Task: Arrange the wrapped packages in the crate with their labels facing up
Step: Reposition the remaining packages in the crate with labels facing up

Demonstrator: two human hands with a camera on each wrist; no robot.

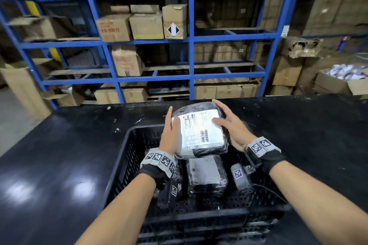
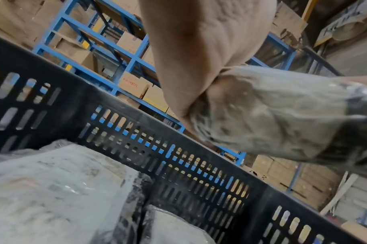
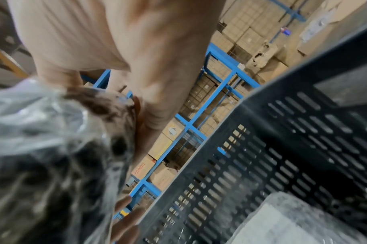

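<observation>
Over the black crate (image 1: 127,157), both hands hold a wrapped package (image 1: 199,129). Its white label (image 1: 201,131) faces up. The left hand (image 1: 169,137) and right hand (image 1: 233,131) grip its sides.

Crate (image 1: 127,157) on table (image 1: 59,155); package (image 1: 206,175) inside; shelving (image 1: 191,45) behind.

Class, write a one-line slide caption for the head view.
Both hands hold a label-up wrapped package over the black crate.
</observation>
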